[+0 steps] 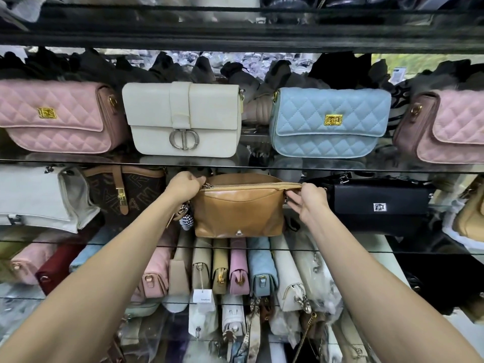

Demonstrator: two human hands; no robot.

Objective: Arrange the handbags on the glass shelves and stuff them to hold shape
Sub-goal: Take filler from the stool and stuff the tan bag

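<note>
Holding the tan handbag (239, 208) at both top corners, the two hands sit in the middle of the frame, just below the edge of the upper glass shelf (262, 165). The left hand (183, 185) is curled into a fist and pinches the zipper end at the left corner of the bag. The right hand (306, 203) pinches the right end of the zipper strip between thumb and fingers, while its other fingers are spread a little against the side of the bag.

The bag lies directly between the hands, so neither hand is clearly nearer; each one has its own corner. The long axis of the bag runs left to right across the frame, parallel to the shelf edge. The front face with the small metal clasp looks toward the camera, and the zipper opening points up. The zipper seems closed, but I cannot tell this for sure.

The bag stands on the middle glass shelf (340, 249), between the brown patterned bag (125, 189) on its left and the black bag (377, 205) on its right. A checkered charm (187, 220) hangs at its left side. I judge that the next move is to pull the zipper along this same axis, or to shift the bag straight.
</note>
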